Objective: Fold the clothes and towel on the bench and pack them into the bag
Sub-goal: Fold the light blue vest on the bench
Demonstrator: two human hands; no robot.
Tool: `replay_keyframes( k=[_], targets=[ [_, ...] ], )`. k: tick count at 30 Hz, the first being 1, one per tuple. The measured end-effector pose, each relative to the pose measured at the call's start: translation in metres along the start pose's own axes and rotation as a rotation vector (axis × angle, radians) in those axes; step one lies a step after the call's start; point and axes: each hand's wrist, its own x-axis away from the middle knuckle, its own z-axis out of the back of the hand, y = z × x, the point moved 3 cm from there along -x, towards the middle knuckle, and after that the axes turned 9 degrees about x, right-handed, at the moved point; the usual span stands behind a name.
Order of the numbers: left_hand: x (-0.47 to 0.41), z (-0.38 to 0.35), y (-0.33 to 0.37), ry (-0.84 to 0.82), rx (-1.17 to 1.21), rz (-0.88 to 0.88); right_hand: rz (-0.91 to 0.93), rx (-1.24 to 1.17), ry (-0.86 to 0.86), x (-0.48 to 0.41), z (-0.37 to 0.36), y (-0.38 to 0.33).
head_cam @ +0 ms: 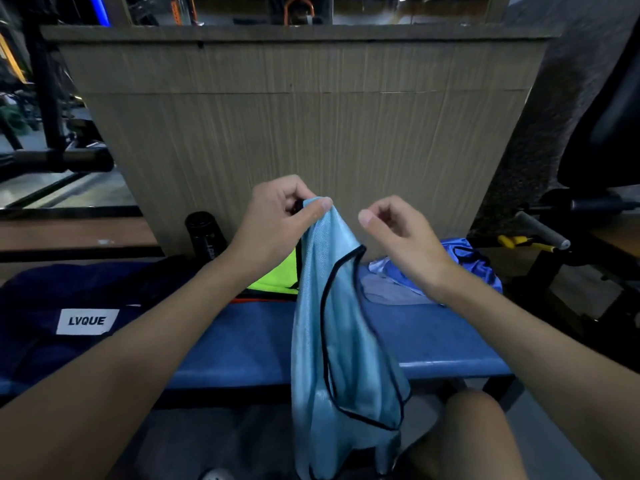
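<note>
- The left hand (277, 216) pinches the top corner of the light blue vest (332, 323) with thumb and fingers.
- The vest hangs straight down, long and thin, in front of the blue tabletop (242, 341).
- The right hand (398, 233) is just beside the vest top, to its right. Its fingers are loosely curled and hold nothing.
- The right hand is the free one, so I think it should grab the other top corner.
- The dark bag (69, 296) lies at the left. I cannot tell what is in it.
- A yellow cloth (273, 275) and more blue clothes (391, 282) wait on the tabletop.
</note>
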Motion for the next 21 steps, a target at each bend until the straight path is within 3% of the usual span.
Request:
replay_keyframes(
  k=[5,10,16,21],
  targets=[
    [0.0,-0.001,0.0,0.026,-0.075,-0.005,0.015,0.02,-0.05,0.018,-0.017,-0.008],
    [0.001,0.007,0.004,0.062,-0.131,-0.006,-0.132,0.151,-0.147,0.022,-0.033,0.001],
    [0.002,0.013,0.006,0.077,-0.175,0.001,-0.266,-0.029,-0.186,0.022,-0.048,-0.007],
    [0.001,0.024,0.002,0.105,-0.193,0.02,-0.334,-0.215,-0.051,0.017,-0.053,-0.011]
  ],
)
